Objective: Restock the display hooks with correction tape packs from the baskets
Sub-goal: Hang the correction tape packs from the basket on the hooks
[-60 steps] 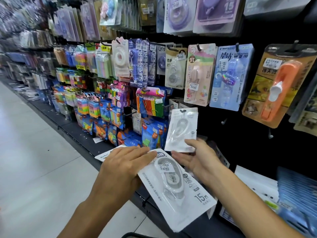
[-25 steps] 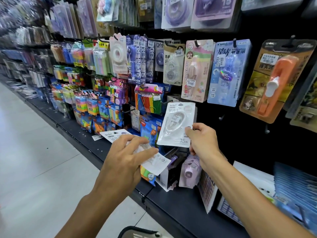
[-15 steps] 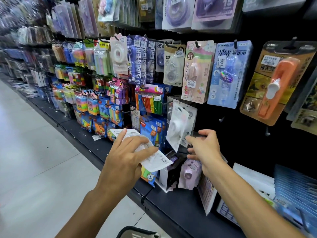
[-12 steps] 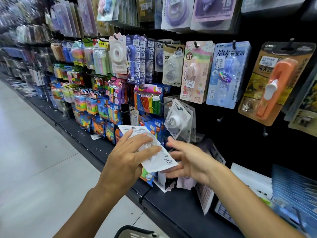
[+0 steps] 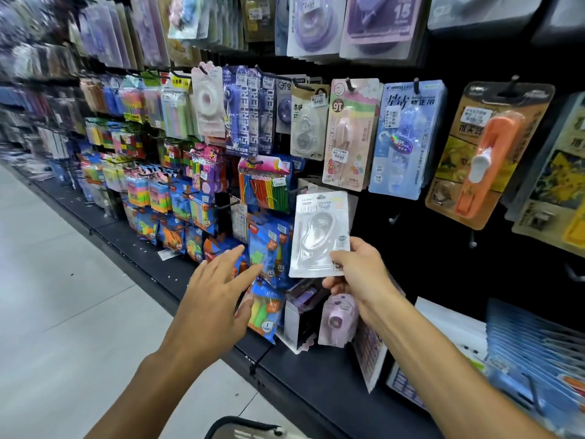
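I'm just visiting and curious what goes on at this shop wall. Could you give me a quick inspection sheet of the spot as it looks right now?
Surface: black shelf ledge under a black hook wall.
Job's things: white correction tape pack held up by the hooks; whether it hangs on one cannot be told.
Clutter: small purple item and an open box on the ledge.
Grips: right hand pinches the white pack's lower corner; left hand open, fingers spread, holding nothing.
Cables: nothing seen.
Surroundings: hanging stationery packs, an orange one at right; pale tiled floor; basket rim at bottom edge.
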A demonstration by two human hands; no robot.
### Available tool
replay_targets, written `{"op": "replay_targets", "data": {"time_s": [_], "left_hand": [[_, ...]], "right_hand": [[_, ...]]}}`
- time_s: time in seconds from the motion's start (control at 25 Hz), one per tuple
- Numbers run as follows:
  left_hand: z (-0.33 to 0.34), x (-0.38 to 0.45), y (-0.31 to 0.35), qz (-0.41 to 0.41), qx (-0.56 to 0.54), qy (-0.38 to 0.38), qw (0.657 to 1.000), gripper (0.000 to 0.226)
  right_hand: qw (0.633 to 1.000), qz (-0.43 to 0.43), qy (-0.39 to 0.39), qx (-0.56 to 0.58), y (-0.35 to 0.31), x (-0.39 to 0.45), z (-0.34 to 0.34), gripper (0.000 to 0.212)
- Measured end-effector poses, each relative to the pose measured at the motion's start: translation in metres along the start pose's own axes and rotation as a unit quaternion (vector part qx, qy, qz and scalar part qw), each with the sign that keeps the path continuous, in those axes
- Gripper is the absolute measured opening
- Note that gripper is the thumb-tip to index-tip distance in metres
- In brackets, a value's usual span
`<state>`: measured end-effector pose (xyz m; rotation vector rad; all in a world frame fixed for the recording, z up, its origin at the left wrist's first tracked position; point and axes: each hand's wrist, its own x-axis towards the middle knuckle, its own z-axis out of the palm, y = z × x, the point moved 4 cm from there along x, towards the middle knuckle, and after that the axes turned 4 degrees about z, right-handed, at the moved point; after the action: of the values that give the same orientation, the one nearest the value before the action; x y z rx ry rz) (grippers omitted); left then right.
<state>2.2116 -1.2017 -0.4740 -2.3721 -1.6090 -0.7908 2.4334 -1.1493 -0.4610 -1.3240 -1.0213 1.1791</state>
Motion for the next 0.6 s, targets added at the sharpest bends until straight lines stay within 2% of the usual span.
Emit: {"op": "replay_targets", "data": {"time_s": [0.16,0.2,0.28,0.36,0.48,0.6], "left_hand": [[0.001,-0.001,0.001,-0.003,-0.007,-0.013,1.0,0.053],[0.001,-0.001,0.0,-0.004,-0.008,-0.018,1.0,0.053],[0.004,0.0,0.0,-0.003,-0.006,-0.031,0.999,0.054],[0.008,-0.001,0.0,0.001,-0.003,-0.055,0.998,0.056],[0.013,-0.011,0.002,-0.007,-0.001,-0.125,0.992,0.058],[0.027,-0.044,0.006,-0.005,0.023,-0.233,0.972,0.058]], "right_hand": [[0.993,0.003,0.054,-0.103,0.007,0.004,-0.005,0.011],[0.995,0.031,0.047,-0.081,0.01,0.006,-0.006,0.011],[0.993,0.12,-0.014,-0.002,0.016,0.003,0.001,0.012],[0.981,0.186,-0.049,0.026,0.027,-0.001,0.005,0.029],[0.979,0.199,-0.021,-0.037,0.056,-0.016,-0.004,0.061],[0.969,0.192,-0.031,-0.154,0.097,-0.047,-0.02,0.045]]}}
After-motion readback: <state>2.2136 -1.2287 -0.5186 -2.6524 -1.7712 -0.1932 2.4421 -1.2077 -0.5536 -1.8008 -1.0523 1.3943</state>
